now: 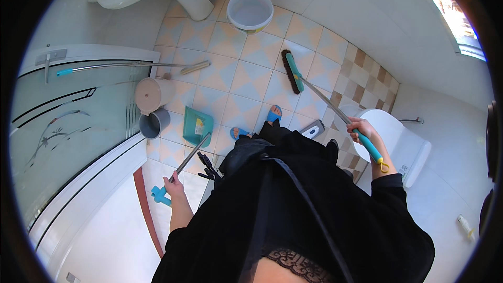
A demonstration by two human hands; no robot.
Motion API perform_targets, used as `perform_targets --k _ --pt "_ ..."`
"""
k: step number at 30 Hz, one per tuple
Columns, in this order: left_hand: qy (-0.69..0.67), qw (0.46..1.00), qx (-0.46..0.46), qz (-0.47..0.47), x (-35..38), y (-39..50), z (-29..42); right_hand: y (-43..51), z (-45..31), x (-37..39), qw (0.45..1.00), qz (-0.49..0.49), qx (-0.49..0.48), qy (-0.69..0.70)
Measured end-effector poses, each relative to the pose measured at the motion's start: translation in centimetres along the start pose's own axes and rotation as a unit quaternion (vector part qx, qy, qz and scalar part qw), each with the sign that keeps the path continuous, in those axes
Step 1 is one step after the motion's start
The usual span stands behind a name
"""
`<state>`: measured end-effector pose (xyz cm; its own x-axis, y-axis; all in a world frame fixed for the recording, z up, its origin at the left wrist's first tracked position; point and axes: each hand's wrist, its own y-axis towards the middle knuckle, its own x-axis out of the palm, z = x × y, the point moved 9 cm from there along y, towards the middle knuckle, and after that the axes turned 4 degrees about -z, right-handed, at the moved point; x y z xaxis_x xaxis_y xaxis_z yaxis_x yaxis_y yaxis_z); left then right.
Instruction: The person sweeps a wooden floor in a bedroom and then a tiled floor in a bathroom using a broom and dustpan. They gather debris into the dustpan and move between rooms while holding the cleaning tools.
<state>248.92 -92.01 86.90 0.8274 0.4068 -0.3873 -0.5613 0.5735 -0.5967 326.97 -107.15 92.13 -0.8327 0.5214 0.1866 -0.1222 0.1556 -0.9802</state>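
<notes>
My left hand grips the metal pole of a long-handled green plastic dustpan, just by its blue handle end. The pan rests on the tiled floor to the left of my blue slippers. At the right, my right hand is closed around the handle of a floor brush, where the metal pole meets the teal grip. The brush head, with dark bristles, lies on the floor ahead of my feet, apart from the dustpan.
A white bucket stands ahead near a pedestal sink. At left are a lidded pink bin, a grey bucket and a squeegee-like tool beside a glass door. A toilet and a scale-like device are at right.
</notes>
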Motion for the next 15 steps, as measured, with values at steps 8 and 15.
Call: perform_targets --k 8,15 --pt "0.060 0.998 0.019 -0.005 -0.3 0.6 -4.3 -1.9 -0.5 6.9 0.994 -0.090 0.031 -0.051" --pt "-0.123 0.990 -0.067 0.010 -1.0 -0.2 -8.3 7.0 2.3 15.7 0.951 -0.202 0.113 -0.204"
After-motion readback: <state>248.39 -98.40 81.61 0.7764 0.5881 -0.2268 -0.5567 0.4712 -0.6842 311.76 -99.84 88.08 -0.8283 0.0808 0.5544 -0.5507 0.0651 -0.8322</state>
